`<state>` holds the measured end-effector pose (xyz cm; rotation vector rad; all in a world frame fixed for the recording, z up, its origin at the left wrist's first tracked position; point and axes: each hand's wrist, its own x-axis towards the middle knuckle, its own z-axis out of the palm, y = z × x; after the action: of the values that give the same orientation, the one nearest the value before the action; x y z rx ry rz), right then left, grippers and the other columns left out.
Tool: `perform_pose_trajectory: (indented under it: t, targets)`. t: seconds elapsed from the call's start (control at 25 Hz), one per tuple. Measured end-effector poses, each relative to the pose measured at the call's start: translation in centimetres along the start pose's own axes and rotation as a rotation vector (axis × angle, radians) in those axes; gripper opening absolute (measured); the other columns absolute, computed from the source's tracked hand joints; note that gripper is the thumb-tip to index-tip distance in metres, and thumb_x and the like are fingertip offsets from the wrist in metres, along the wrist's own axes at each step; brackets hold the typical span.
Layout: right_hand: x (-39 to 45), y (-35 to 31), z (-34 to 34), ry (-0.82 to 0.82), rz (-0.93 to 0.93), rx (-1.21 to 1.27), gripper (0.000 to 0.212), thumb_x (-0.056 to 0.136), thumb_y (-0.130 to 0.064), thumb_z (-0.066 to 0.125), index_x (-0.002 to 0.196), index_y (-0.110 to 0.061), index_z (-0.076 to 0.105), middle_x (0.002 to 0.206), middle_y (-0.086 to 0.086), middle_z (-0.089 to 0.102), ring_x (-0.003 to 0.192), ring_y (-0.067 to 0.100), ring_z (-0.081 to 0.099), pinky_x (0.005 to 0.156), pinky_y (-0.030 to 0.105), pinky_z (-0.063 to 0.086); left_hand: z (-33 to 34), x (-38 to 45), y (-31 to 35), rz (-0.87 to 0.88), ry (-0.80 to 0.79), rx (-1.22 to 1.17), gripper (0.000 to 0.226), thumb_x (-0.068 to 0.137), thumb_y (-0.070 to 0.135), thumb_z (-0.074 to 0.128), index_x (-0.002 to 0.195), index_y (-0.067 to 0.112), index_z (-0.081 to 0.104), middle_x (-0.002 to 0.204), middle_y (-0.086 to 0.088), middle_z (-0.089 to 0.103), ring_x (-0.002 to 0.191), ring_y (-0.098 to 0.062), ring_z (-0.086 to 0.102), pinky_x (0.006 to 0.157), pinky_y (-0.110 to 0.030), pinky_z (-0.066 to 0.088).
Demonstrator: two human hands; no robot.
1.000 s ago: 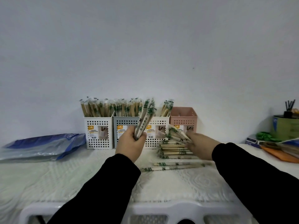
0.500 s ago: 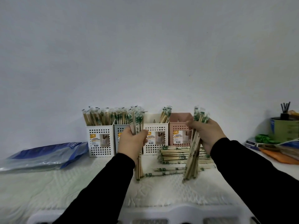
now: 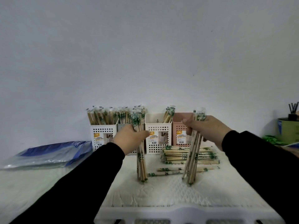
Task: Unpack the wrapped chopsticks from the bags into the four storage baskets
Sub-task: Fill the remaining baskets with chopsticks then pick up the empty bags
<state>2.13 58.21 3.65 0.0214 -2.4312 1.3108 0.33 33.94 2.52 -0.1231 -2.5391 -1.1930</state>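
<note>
Both arms out front, black sleeves. Left hand [image 3: 129,139] fist-wrapped round an upright bundle of wrapped chopsticks [image 3: 140,159], lower tips touching the white cloth [image 3: 161,194], just in front of the grey basket [image 3: 120,126]. Right hand [image 3: 206,129] clamped on a 2nd bundle [image 3: 193,160], tilted, tips on cloth, in front of the pink basket [image 3: 182,126].

4 baskets in a row at the wall. L to R: white basket [image 3: 103,134] packed full; grey full; cream basket [image 3: 157,136] w/ a few sticks in its right corner; pink — contents can't tell.

Loose pile [image 3: 178,155] flat on cloth in front of cream/pink baskets, count unclear. 1 blue bag [image 3: 48,153] flat, left of white basket.
</note>
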Motion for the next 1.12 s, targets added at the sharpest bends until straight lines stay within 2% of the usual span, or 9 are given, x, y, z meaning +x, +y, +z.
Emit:
perform_pose_trajectory:
  t: [0.12, 0.2, 0.28, 0.44, 0.64, 0.84, 0.96, 1.04, 1.12]
  targets:
    - [-0.1, -1.8, -1.9, -0.160, 0.116, -0.130, 0.044, 0.080, -0.044, 0.069, 0.085, 0.000, 0.072, 0.056, 0.011, 0.058, 0.043, 0.021, 0.049, 0.046, 0.026, 0.041, -1.7, 0.7, 0.5, 0.075, -0.076, 0.269, 0.043, 0.082, 0.043, 0.067, 0.057, 0.013, 0.049, 0.046, 0.002, 0.042, 0.038, -0.014, 0.038, 0.046, -0.022, 0.035]
    - [0.1, -2.8, -2.2, -0.220, 0.139, -0.026, 0.028, 0.083, -0.022, 0.069, 0.083, 0.005, 0.071, 0.062, 0.018, 0.062, 0.042, 0.023, 0.053, 0.043, 0.025, 0.046, -2.2, 1.2, 0.9, 0.089, -0.117, 0.267, 0.039, 0.084, 0.038, 0.067, 0.060, 0.007, 0.063, 0.045, 0.000, 0.057, 0.037, -0.014, 0.049, 0.048, -0.023, 0.048]
    - [1.5, -3.4, -2.8, -0.168, 0.101, 0.094, 0.022, 0.084, -0.015, 0.068, 0.082, 0.007, 0.069, 0.066, 0.020, 0.064, 0.043, 0.023, 0.054, 0.041, 0.024, 0.049, -3.1, 2.0, 1.8, 0.103, -0.092, 0.210, 0.036, 0.086, 0.035, 0.065, 0.071, 0.003, 0.070, 0.050, -0.003, 0.066, 0.039, -0.012, 0.057, 0.049, -0.021, 0.051]
    - [6.9, -4.8, -3.2, 0.070, -0.066, 0.479, 0.022, 0.087, -0.021, 0.066, 0.081, 0.001, 0.067, 0.076, 0.019, 0.063, 0.049, 0.025, 0.053, 0.042, 0.024, 0.050, -5.2, 6.1, 4.6, 0.205, 0.097, -0.011, 0.032, 0.087, 0.033, 0.067, 0.077, 0.002, 0.072, 0.055, -0.006, 0.069, 0.044, -0.014, 0.064, 0.050, -0.024, 0.055]
    - [12.6, -4.5, 0.6, 0.181, -0.204, 0.521, 0.026, 0.082, -0.028, 0.070, 0.074, -0.004, 0.071, 0.070, 0.021, 0.065, 0.050, 0.027, 0.056, 0.049, 0.027, 0.050, -4.6, 11.8, 7.6, 0.288, 0.327, -0.114, 0.031, 0.084, 0.032, 0.066, 0.074, 0.002, 0.069, 0.050, -0.004, 0.067, 0.048, -0.017, 0.068, 0.062, -0.031, 0.061]
    - [15.0, -3.0, 4.2, 0.252, -0.193, 0.140, 0.031, 0.083, -0.040, 0.067, 0.077, -0.010, 0.073, 0.058, 0.006, 0.063, 0.044, 0.012, 0.056, 0.049, 0.024, 0.042, 0.7, 15.9, 6.9, 0.257, 0.209, 0.089, 0.028, 0.085, 0.035, 0.064, 0.079, 0.008, 0.067, 0.057, -0.003, 0.070, 0.048, -0.011, 0.068, 0.060, -0.026, 0.058]
    - [16.2, -2.0, 6.1, 0.242, -0.150, 0.075, 0.046, 0.069, -0.045, 0.072, 0.089, -0.005, 0.066, 0.073, 0.011, 0.069, 0.060, 0.023, 0.065, 0.056, 0.030, 0.050, 4.1, 17.0, 5.6, 0.225, 0.114, 0.225, 0.029, 0.083, 0.038, 0.067, 0.075, 0.010, 0.066, 0.055, -0.002, 0.069, 0.051, -0.013, 0.069, 0.062, -0.027, 0.058]
    - [16.9, -1.4, 6.9, 0.227, -0.078, 0.023, 0.057, 0.060, -0.049, 0.072, 0.095, -0.006, 0.059, 0.069, 0.009, 0.065, 0.056, 0.024, 0.062, 0.052, 0.031, 0.047, 5.5, 17.2, 4.9, 0.221, 0.074, 0.275, 0.033, 0.082, 0.041, 0.070, 0.077, 0.008, 0.066, 0.066, -0.006, 0.072, 0.062, -0.019, 0.071, 0.065, -0.032, 0.059]
    - [17.2, -1.2, 7.4, 0.185, -0.060, -0.080, 0.040, 0.065, -0.046, 0.069, 0.080, -0.011, 0.058, 0.058, 0.004, 0.054, 0.047, 0.022, 0.051, 0.049, 0.027, 0.039, 5.9, 16.8, 4.3, 0.233, 0.041, 0.310, 0.032, 0.082, 0.039, 0.071, 0.082, 0.008, 0.065, 0.081, -0.011, 0.073, 0.073, -0.023, 0.070, 0.067, -0.033, 0.058]
